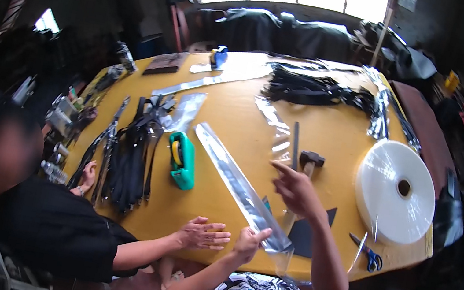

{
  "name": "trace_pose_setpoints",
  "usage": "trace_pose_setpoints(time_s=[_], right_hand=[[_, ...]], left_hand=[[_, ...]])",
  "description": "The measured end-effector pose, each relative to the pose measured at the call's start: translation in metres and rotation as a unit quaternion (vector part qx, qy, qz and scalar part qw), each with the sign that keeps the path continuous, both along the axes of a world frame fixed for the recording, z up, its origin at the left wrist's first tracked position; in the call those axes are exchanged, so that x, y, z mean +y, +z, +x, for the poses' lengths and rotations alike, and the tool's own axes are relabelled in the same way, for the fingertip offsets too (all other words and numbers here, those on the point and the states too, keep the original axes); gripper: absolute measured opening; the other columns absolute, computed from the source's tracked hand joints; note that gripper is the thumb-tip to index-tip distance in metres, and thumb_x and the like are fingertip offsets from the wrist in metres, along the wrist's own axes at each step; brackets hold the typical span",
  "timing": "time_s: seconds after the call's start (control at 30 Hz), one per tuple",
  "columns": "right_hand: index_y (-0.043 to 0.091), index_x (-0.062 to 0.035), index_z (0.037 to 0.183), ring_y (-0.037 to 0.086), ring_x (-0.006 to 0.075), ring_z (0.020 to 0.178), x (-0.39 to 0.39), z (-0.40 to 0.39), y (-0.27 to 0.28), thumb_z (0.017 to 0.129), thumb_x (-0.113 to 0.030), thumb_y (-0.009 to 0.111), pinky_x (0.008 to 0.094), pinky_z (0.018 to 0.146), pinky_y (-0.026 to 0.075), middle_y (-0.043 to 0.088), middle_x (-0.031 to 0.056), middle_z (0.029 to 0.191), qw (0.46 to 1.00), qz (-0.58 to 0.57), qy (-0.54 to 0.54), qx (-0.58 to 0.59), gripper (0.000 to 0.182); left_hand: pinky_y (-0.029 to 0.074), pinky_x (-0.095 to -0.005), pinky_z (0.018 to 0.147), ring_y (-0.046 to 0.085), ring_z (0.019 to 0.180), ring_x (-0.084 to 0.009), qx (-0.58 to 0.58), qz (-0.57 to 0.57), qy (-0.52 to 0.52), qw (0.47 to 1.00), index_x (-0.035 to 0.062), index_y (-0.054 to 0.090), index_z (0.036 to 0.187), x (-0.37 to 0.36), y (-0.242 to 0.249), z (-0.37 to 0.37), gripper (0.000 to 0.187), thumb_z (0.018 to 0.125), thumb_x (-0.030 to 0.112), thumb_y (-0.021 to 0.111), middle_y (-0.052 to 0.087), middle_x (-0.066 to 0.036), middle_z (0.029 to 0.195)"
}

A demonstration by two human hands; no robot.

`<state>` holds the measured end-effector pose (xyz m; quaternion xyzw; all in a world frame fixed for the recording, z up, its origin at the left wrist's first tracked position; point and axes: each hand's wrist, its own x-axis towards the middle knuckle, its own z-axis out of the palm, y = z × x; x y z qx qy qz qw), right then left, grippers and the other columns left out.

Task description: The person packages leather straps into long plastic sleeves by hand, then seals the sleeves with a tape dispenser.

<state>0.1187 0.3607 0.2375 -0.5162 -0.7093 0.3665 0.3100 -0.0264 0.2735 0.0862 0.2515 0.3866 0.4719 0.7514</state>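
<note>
My left hand (250,242) is closed around the lower end of a long, clear plastic sleeve (235,177), which slants up and to the left over the yellow table (231,114). Dark strips show inside the sleeve's lower part. My right hand (294,188) is raised to the right of the sleeve, fingers apart and index finger pointing left, holding nothing. Just beyond it lies a hammer (311,159) with a dark head. A green tape dispenser (182,161) stands left of the sleeve. Under my right forearm is a black flat piece (305,239).
A co-worker (62,227) in black sits at left, one hand (205,235) near my left hand. Black straps (133,159) lie at left, another bundle (316,90) at the back. A large white roll (388,191) and blue-handled scissors (373,260) are at right.
</note>
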Motion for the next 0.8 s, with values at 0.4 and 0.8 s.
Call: trace_pose_setpoints(time_s=[0.4,0.8], right_hand=[[0.047,-0.0052,0.121,0.056,0.0129,0.067,0.005,-0.02,-0.015,0.088,-0.019,0.057,0.0273,0.065,0.045,0.06,0.0094,0.078,0.988,0.122,-0.06,0.077,0.038],[0.056,0.0014,0.097,0.051,0.0049,0.06,-0.131,0.031,-0.113,0.087,-0.021,0.061,0.0178,0.051,0.036,0.057,0.0009,0.069,0.917,-0.149,-0.159,0.335,0.025]], left_hand=[[0.049,-0.0223,0.072,0.062,0.078,-0.0115,-0.007,0.007,0.017,1.0,-0.0044,0.06,0.091,0.013,0.02,-0.005,0.011,0.084,0.004,0.059,0.064,-0.008,0.088],[0.044,-0.0198,0.052,0.056,0.059,-0.0066,0.05,-0.027,0.005,0.998,-0.0001,0.063,0.083,0.002,0.023,0.029,0.011,0.084,0.01,0.06,0.063,-0.003,0.075]])
